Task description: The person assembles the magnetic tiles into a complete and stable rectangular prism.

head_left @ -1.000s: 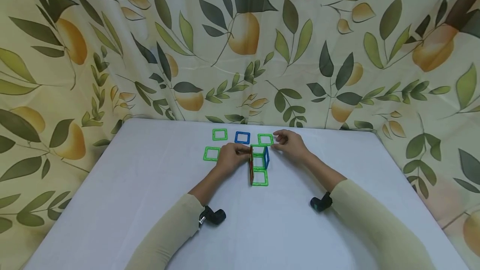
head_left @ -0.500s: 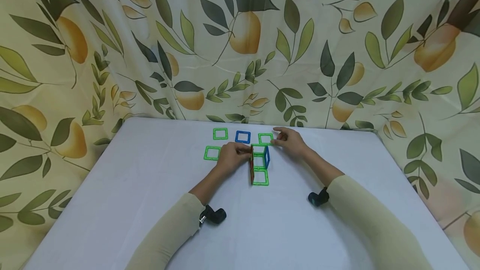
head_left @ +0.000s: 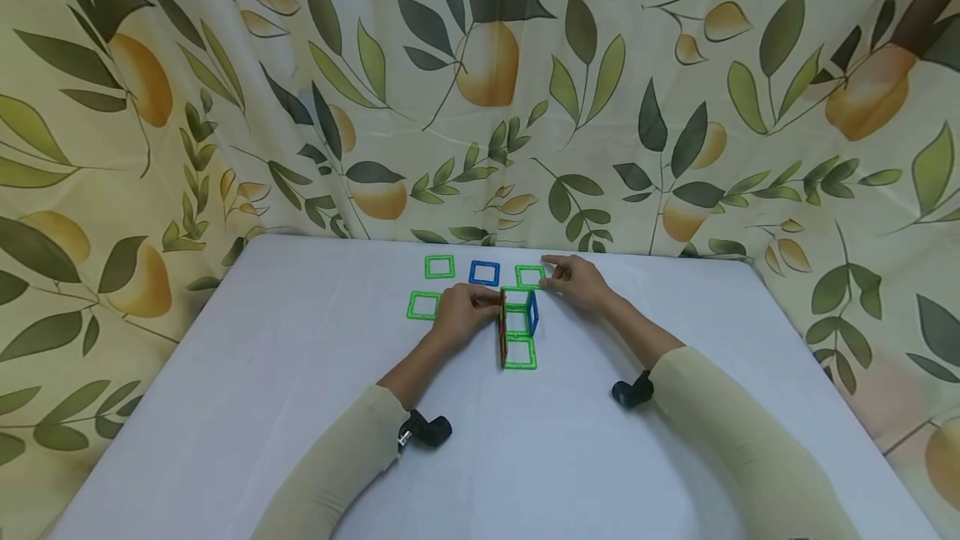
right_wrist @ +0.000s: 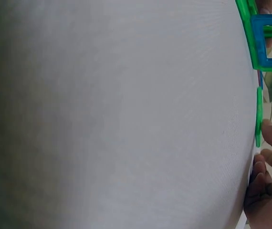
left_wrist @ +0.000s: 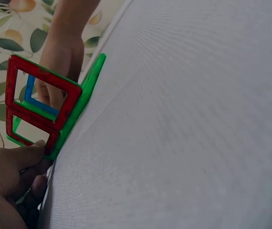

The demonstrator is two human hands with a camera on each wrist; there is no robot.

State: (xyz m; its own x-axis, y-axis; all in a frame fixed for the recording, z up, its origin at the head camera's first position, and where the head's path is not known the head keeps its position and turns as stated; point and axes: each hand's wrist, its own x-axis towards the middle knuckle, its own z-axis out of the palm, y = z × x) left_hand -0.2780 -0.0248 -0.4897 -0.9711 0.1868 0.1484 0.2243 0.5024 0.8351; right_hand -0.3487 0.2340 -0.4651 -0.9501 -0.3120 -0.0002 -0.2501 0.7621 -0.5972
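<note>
Flat green magnetic tiles (head_left: 520, 366) lie joined in a row on the table. Along the row's left side stand red magnetic tiles (left_wrist: 45, 71); a blue tile (head_left: 533, 312) stands upright opposite them. My left hand (head_left: 461, 312) pinches the red tiles at their far end, its thumb (left_wrist: 33, 151) over the frame in the left wrist view. My right hand (head_left: 581, 283) is at a separate green tile (head_left: 531, 286) behind the row, fingertips at its right edge. In the right wrist view that tile shows edge-on, with a fingertip (right_wrist: 267, 125) right against it.
A blue square tile (head_left: 485, 282) and a green tile (head_left: 439, 276) lie flat at the back. Another green tile (head_left: 413, 305) lies left of my left hand, partly covered by it. The white table (head_left: 300, 407) ends at a patterned curtain (head_left: 420, 132).
The right hand has shifted slightly left, bringing its fingertips up to the back green tile. The left hand stays at the red tiles, and the tiles have not visibly moved.
</note>
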